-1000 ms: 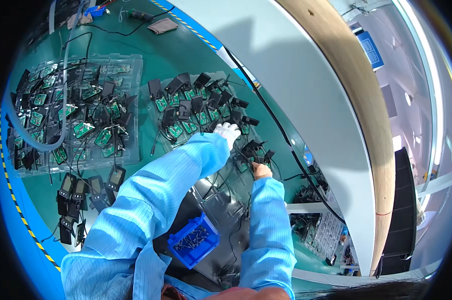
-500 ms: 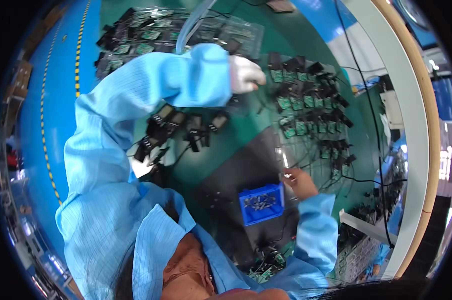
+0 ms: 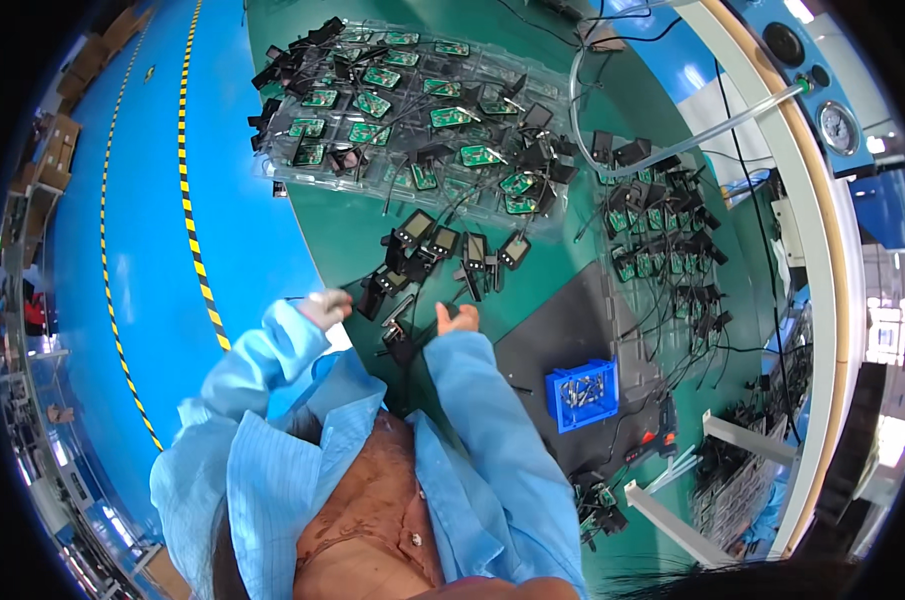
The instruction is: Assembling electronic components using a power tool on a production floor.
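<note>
My left hand, in a white glove with bare fingertips, is at the table's left edge, its fingers closed. A thin dark piece sticks out beside it; what it holds is too small to make out. To its right, my right hand is bare, with curled fingers; any thing in them cannot be made out. Between the hands lies a black part with a metal clamp-like piece. Just beyond sit several small black display units with grey screens and cables.
A clear plastic tray of green circuit boards fills the far side. More boards lie at right. A blue bin of small metal parts stands on a dark mat. A clear hose arches from a gauge panel.
My left arm has drawn back from the far tray to the near left edge. My right hand has moved left from beside the blue bin to the display units. The view has shifted.
</note>
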The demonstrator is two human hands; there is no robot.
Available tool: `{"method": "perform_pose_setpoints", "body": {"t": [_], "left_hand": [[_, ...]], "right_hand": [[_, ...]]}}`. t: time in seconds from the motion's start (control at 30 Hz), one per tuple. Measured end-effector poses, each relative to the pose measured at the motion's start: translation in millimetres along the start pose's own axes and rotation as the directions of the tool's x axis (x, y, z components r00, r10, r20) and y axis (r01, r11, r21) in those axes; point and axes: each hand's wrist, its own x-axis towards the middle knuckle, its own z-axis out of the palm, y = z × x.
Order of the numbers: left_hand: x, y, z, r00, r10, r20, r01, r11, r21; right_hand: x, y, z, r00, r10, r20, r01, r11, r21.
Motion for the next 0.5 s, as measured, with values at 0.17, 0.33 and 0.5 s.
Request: {"method": "perform_pose_setpoints", "body": {"t": [0.17, 0.33, 0.5], "left_hand": [[-21, 20, 27, 0.996, 0.084, 0.022, -0.081, 0.990, -0.114], [-21, 1, 54, 0.921, 0.363, -0.144, -0.343, 0.928, 0.147], [-4, 25, 71, 0.852, 0.496, 0.166, -0.513, 0.730, 0.451]], "right_hand": [[9, -57, -9, 0.794, 0.603, 0.078, -0.500, 0.576, 0.646], [-5, -50, -62, 0.971, 0.234, -0.041, -0.237, 0.967, -0.090], [-16, -26, -117, 0.864, 0.269, 0.426, -0.472, 0.728, 0.498]]}}
